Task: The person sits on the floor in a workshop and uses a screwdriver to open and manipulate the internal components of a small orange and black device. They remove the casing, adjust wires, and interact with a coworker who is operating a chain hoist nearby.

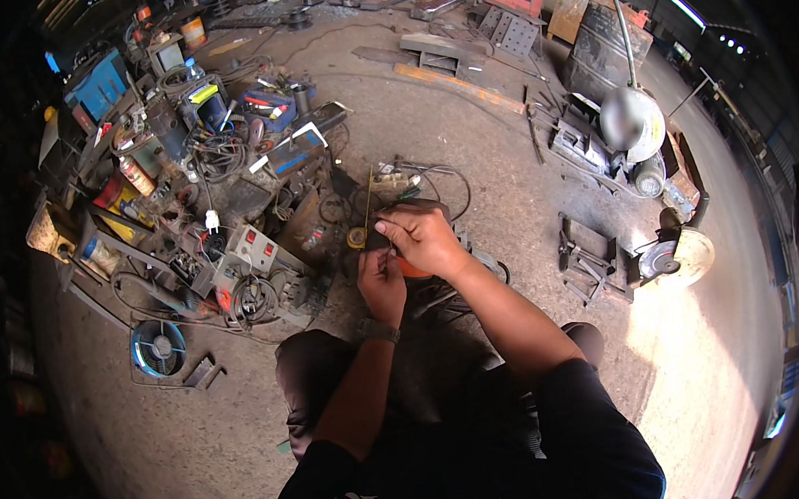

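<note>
Fingers pinched nearly closed, contents unclear, the bare left hand point(382, 285) and right hand point(425, 241) could slip, knocking the small round yellow object point(356, 238).

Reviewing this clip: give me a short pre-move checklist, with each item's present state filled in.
1. Left hand and right hand both visible: ok, close together.
2. Anything held is identifiable: cannot tell, too small and hidden.
3. Yellow tape measure near the left hand: ok, just beyond it.
4. Wrists bare: not ok, a dark wristband is on the left.
5. Left side free of cables: not ok, a coiled cable lies there.
</note>
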`<state>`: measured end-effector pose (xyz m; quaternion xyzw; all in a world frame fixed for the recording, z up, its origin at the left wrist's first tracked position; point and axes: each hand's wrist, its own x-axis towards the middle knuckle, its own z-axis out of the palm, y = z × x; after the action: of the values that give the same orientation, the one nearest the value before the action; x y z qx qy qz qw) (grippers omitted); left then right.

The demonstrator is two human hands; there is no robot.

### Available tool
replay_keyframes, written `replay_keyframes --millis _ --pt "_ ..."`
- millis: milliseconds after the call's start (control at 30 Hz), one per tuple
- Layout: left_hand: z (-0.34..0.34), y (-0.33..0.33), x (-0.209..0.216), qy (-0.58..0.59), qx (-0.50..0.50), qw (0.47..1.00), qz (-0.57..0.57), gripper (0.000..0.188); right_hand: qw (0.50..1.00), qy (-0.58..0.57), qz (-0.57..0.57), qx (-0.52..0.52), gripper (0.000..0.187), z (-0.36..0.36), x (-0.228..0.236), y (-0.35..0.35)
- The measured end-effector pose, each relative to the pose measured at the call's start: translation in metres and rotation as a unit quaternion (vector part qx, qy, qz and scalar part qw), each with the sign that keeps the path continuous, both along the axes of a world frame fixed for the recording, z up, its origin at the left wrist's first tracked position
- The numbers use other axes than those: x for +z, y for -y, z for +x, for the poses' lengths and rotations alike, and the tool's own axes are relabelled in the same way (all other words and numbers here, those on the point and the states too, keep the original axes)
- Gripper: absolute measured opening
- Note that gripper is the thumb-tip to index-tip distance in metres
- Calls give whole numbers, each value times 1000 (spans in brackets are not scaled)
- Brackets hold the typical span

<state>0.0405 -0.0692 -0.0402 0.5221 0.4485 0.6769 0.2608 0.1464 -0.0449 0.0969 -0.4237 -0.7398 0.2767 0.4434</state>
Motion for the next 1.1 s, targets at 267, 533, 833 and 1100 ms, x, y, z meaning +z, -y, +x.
replay_keyframes --millis 267,533,833,1100 --pt "2 4 6 -22 -8 999 -31 6 832 -269 -376 308 26 43 4 -41" --pt "0 -3 -11 -29 5 1000 -5 4 980 -140 -135 -31 9 -21 -8 -18" --pt "0 -5 -12 -4 -26 999 -19 6 933 -297 -201 -16 20 -12 -12 -4" --pt "4 1 -2 26 -23 999 -25 7 971 140 182 -70 24 29 11 -10"
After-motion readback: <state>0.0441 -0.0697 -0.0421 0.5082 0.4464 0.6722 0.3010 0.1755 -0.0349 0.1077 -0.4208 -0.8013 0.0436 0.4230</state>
